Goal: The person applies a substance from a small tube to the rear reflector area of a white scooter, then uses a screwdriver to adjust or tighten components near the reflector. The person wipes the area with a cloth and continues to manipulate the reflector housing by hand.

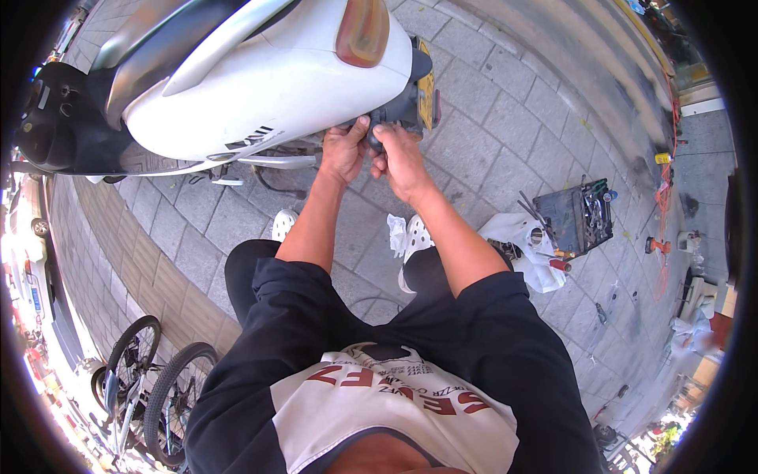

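Observation:
A white scooter (260,87) stands across the upper left, its red and amber tail light (363,31) and yellow plate (427,99) toward the right. Below its rear bodywork my two hands work close together. My left hand (345,152) is closed with the thumb up, its fingertips at the lower edge of the body; whatever it grips is hidden. Just to its right, my right hand (399,160) is closed around a small dark rounded part (374,141) beside the rear mudguard. Most of that part is covered by my fingers.
An open dark toolbox (580,217) with several tools lies on the paving at right, next to a white plastic bag (541,265) and a red-handled screwdriver (560,265). Bicycles (178,395) stand at lower left. An orange cable (666,213) runs along the right side.

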Available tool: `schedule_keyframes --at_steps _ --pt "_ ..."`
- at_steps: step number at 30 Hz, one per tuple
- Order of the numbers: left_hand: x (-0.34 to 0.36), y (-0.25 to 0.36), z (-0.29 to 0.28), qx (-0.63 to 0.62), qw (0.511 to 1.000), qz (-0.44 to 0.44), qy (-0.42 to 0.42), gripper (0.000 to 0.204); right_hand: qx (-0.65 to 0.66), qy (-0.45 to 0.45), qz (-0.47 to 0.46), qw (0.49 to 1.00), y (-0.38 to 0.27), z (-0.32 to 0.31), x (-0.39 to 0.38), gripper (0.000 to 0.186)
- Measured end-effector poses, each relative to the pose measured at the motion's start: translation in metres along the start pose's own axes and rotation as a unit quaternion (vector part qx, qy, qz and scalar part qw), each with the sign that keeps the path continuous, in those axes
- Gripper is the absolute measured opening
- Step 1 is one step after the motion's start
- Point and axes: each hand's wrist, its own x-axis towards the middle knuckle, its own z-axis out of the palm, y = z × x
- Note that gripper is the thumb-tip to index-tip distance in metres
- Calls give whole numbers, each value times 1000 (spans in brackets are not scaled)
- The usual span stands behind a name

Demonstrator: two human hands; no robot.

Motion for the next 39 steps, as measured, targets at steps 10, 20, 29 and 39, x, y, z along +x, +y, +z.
schedule_keyframes --at_steps 10,20,29,39 --pt "-5 -7 7 163 982 72 67 10 18 0 7 1000 -1 -5 0 27" --pt "-24 -18 15 -10 994 -4 111 13 -8 -3 16 1000 -3 -6 -1 28" --pt "-84 -4 72 89 977 1 195 48 -22 39 47 998 -8 -7 0 21" --pt "-70 2 83 448 854 118 237 67 -16 33 31 999 -6 -14 8 24"
